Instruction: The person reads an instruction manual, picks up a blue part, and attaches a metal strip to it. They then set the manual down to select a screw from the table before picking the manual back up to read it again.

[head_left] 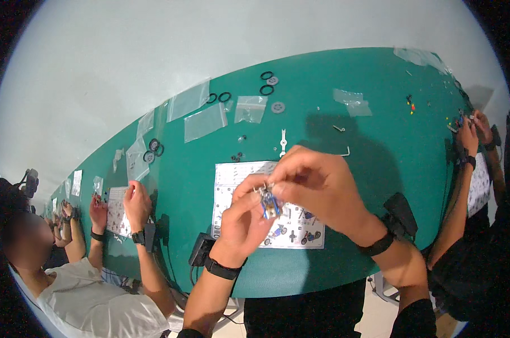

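Observation:
Both of my hands meet above the green table (379,152), over a printed instruction sheet (235,174). My left hand (243,217) pinches a small blue and silver model assembly (269,204) from below. My right hand (317,186) grips the top of the same assembly with curled fingers. Each wrist carries a black band with a small black device. Beyond the sheet lie loose parts: a white flat strip (283,141), small metal pins (338,128), black rubber rings (266,89) and grey wheel hubs (278,107).
Clear plastic bags (205,121) lie across the far half of the table. A person at my left (125,208) handles parts over another sheet, with more people beyond. At the right edge another person's hands (471,132) hold small pieces.

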`<state>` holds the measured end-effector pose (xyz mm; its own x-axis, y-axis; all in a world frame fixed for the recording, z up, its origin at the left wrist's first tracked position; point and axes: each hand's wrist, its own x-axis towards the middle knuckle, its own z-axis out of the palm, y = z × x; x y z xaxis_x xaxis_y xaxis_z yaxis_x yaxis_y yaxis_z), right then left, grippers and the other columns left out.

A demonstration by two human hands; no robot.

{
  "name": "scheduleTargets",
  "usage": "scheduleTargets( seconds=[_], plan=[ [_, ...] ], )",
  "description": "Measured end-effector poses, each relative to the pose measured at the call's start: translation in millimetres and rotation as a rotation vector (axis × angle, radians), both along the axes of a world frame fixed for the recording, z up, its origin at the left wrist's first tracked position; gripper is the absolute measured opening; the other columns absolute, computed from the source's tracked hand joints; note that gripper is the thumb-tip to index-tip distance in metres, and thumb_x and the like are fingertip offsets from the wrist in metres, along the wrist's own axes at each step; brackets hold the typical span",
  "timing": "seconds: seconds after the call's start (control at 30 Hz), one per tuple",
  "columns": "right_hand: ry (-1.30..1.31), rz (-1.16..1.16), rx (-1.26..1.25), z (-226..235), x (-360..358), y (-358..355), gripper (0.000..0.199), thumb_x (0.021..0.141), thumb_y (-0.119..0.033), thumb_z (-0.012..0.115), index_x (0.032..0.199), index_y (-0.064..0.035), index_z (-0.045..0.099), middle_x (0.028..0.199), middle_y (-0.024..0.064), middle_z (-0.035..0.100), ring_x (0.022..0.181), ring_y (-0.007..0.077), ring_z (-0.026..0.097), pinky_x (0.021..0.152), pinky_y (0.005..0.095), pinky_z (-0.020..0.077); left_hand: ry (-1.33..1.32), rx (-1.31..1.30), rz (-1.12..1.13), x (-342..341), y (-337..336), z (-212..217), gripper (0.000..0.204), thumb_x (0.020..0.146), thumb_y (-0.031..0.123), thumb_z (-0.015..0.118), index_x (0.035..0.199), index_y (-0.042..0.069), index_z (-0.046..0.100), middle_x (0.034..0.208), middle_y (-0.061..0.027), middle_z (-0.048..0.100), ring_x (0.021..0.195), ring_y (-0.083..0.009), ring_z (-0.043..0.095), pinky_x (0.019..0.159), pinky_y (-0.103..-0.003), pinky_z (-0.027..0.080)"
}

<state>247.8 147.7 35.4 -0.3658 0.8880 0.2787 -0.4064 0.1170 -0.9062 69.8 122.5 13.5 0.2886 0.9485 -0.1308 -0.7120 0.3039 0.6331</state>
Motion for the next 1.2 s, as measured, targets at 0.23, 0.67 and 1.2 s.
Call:
scheduleTargets(
  seconds=[0.23,0.67,1.2],
  plan=[
    [-0.122,-0.086,-0.030,-8,0,10,0.012,0.090,-0.006,0.068,0.099,0.0005,0.065,0.094,0.0033,0.066,0.082,0.0109,0.064,0.078,0.0250,0.0527,0.536,0.300,0.270,-16,15,-4,0.032,0.089,0.002,0.062,0.121,-0.001,0.064,0.108,-0.0097,0.071,0.066,-0.0025,0.054,0.053,-0.016,0.038],
    [-0.368,-0.296,0.002,-11,-4,6,0.014,0.086,-0.004,0.071,0.099,0.0026,0.069,0.094,0.0102,0.072,0.082,0.0144,0.069,0.074,0.0281,0.0551,0.549,0.243,0.214,-9,16,6,0.039,0.092,0.007,0.059,0.131,0.001,0.056,0.109,-0.0124,0.068,0.068,-0.0070,0.056,0.052,-0.019,0.041],
    [-0.704,-0.520,0.749,-11,-6,1,0.017,0.082,-0.003,0.071,0.098,-0.0032,0.064,0.095,0.0123,0.066,0.085,0.0307,0.067,0.072,0.0374,0.0558,0.592,0.191,0.194,-11,22,-3,0.024,0.095,0.010,0.065,0.116,0.002,0.059,0.077,-0.0053,0.064,0.044,-0.0054,0.048,0.041,-0.022,0.038]
  ],
)
